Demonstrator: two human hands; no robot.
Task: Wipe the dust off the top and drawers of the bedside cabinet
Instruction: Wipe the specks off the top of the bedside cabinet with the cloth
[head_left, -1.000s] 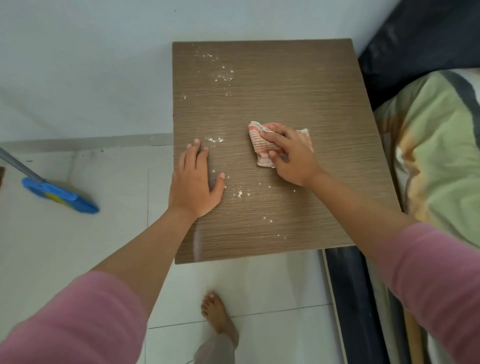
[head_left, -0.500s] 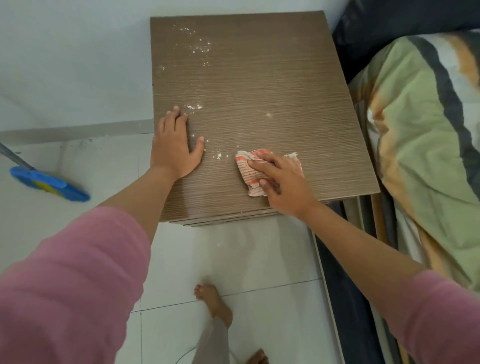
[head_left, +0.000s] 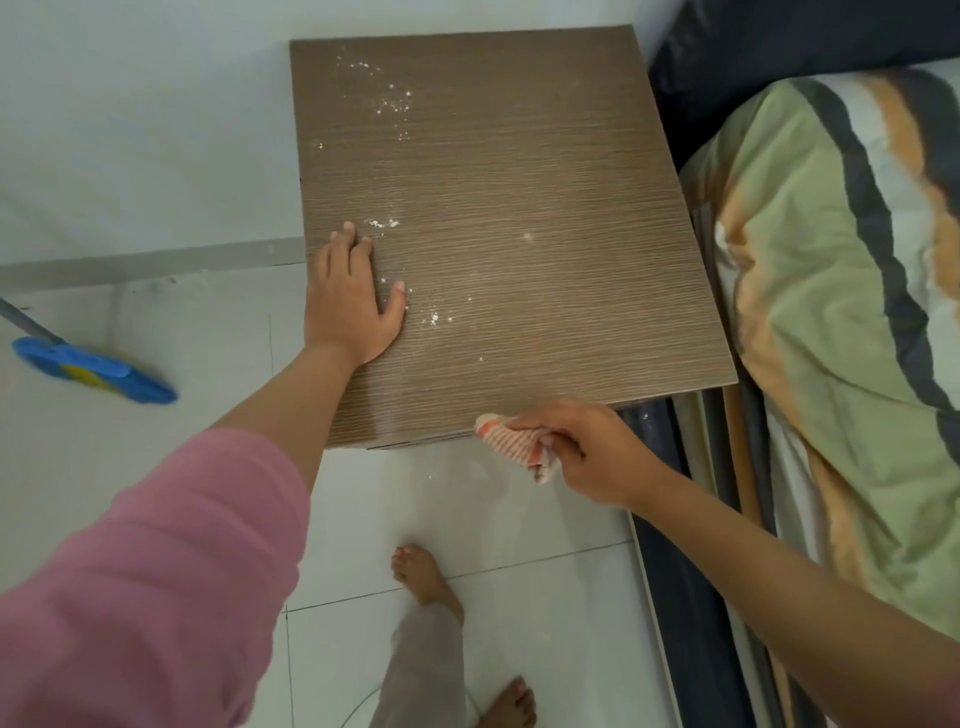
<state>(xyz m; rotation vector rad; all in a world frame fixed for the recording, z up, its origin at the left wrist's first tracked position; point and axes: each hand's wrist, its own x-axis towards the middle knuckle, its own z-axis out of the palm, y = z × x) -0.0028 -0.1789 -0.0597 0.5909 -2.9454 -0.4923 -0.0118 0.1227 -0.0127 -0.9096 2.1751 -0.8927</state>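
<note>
The left hand (head_left: 353, 301) lies flat, fingers straight, on the bedside cabinet (head_left: 545, 208) top — white dust (head_left: 382, 223) just beyond its fingertips. The right hand (head_left: 582, 452) grips the bunched striped cloth (head_left: 511, 444) at the cabinet's near edge.

left hand (head_left: 353, 306): flat, fingers straight, palm down on cabinet (head_left: 519, 208) top, near its left edge
right hand (head_left: 576, 452): fingers curled round cloth (head_left: 511, 446), just off cabinet's front edge
</note>
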